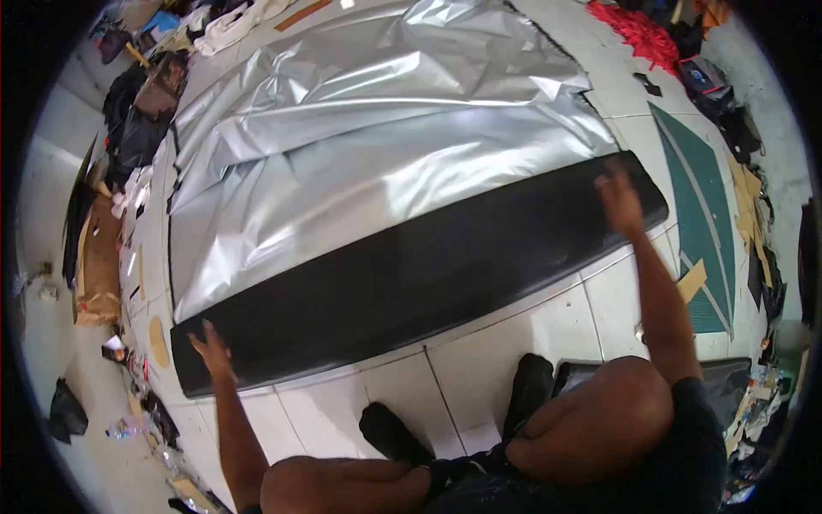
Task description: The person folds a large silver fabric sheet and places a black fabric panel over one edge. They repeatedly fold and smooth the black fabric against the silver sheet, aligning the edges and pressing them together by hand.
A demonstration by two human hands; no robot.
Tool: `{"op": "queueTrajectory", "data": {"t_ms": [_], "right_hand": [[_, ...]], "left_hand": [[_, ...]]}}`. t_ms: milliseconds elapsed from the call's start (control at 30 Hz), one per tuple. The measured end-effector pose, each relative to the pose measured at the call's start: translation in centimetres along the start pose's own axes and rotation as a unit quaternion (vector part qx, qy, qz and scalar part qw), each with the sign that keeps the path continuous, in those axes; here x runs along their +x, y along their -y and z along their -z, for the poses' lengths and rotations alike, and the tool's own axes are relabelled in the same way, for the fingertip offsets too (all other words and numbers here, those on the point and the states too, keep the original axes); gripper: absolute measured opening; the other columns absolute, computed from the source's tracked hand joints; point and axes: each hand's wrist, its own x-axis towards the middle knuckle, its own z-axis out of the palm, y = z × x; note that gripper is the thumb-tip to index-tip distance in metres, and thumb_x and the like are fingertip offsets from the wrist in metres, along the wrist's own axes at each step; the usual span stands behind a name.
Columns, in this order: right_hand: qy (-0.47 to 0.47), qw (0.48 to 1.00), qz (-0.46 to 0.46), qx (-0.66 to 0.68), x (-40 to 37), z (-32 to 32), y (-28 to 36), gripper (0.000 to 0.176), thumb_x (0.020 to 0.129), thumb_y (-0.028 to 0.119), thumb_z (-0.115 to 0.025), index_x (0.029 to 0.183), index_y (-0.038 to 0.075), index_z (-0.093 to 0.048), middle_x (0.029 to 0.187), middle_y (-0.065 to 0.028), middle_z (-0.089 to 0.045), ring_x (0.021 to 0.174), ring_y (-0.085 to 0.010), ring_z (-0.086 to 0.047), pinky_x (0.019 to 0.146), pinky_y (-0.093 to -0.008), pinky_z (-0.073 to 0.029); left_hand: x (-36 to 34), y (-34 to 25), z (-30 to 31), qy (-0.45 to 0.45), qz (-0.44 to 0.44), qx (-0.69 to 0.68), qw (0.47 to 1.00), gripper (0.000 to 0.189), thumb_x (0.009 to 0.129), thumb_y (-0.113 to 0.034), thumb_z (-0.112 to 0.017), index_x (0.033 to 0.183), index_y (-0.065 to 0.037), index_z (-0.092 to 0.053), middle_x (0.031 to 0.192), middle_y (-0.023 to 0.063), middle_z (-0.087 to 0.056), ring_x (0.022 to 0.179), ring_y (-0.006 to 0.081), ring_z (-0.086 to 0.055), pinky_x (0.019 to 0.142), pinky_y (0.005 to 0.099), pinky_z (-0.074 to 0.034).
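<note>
Far left edge of the floor (505,343): cardboard pieces (96,265) and dark scraps along the wall, well apart from the hands. Next, left hand (210,349): palm down, fingers spread wide, holding nothing, flat on the left end of the black strip (411,274), just inside its near-left corner. The strip is long & narrow and lies on the tiles straight in front of the person, approx crosswise to the body. In the head view its long axis runs from low-left up to high-right, so the left end is nearer the person and the right end farther. Its far long edge meets the silver sheet (368,146), which spreads away from the person, creased & puffed; can't tell if strip and sheet are one piece or the strip lies over the sheet's near edge. Near long edge borders bare tile; btw it and the body are the person's bent legs and two dark-covered feet (390,433). Right end: right hand (618,204), arm stretched nearly full, palm down on the strip just short of its rounded end, fingers look extended & a bit apart, slightly blurred, gripping nothing. So both hands sit on the strip, one per end, well apart, whole length btw them; left hand is closer to the body, right hand reaches further. Beyond the right end: green mat (706,223) on the floor, just beside the strip, & red scraps (638,30) at the far-right corner.
</note>
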Motion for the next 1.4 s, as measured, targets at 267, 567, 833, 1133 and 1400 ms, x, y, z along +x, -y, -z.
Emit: {"op": "queueTrajectory", "data": {"t_ms": [267, 567, 833, 1133, 1400], "right_hand": [[0.084, 0.971, 0.194, -0.112, -15.2, -4.0, 7.6, 0.069, 0.081, 0.05, -0.061, 0.135, 0.013, -0.04, 0.139, -0.0171, -0.034, 0.132, -0.0372, -0.029, 0.106, -0.0531, -0.024], [0.092, 0.966, 0.198, -0.138, -10.6, -7.4, 7.9, 0.069, 0.09, 0.059, -0.04, 0.141, 0.014, -0.032, 0.147, -0.0161, -0.025, 0.138, -0.0367, -0.018, 0.112, -0.0503, -0.016], [0.162, 0.959, 0.185, -0.142, -8.9, -9.8, 7.1, 0.072, 0.09, 0.063, -0.033, 0.142, 0.014, -0.031, 0.149, -0.017, -0.023, 0.139, -0.0356, -0.016, 0.113, -0.0485, -0.013], [0.009, 1.0, -0.018, 0.007, -9.7, -7.4, 6.2, 0.054, 0.089, 0.05, -0.051, 0.118, 0.005, -0.048, 0.111, -0.02, -0.06, 0.108, -0.0331, -0.055, 0.091, -0.0454, -0.042], [0.066, 0.789, -0.359, 0.493, -6.2, -10.9, -2.3, 0.033, 0.087, 0.038, -0.057, 0.102, 0.009, -0.06, 0.068, -0.0009, -0.055, 0.052, -0.011, -0.049, 0.046, -0.0249, -0.041]], "left_hand": [[-15.4, 7.0, -2.5, 0.149, -0.283, 0.505, 0.802, 0.073, 0.088, -0.053, -0.05, 0.143, -0.01, -0.027, 0.15, 0.0165, -0.018, 0.139, 0.0377, -0.013, 0.11, 0.0581, -0.007], [-9.9, 6.9, -6.5, 0.128, -0.312, 0.521, 0.784, 0.067, 0.093, -0.053, -0.036, 0.145, -0.012, -0.025, 0.151, 0.018, -0.014, 0.139, 0.039, -0.011, 0.11, 0.0576, -0.008], [-6.8, 6.2, -8.9, 0.222, -0.254, 0.509, 0.792, 0.069, 0.093, -0.056, -0.033, 0.145, -0.011, -0.024, 0.152, 0.0196, -0.01, 0.139, 0.0399, -0.01, 0.11, 0.0567, -0.006], [-6.8, 7.4, -6.9, -0.007, -0.244, 0.311, 0.919, 0.066, 0.091, -0.052, -0.045, 0.138, -0.007, -0.035, 0.139, 0.0222, -0.031, 0.128, 0.0399, -0.032, 0.104, 0.0529, -0.029], [-0.1, 9.1, -1.7, 0.003, 0.315, -0.259, 0.913, 0.036, 0.084, -0.026, -0.064, 0.118, -0.02, -0.056, 0.108, 0.0003, -0.056, 0.081, 0.0183, -0.049, 0.074, 0.033, -0.048]]}}
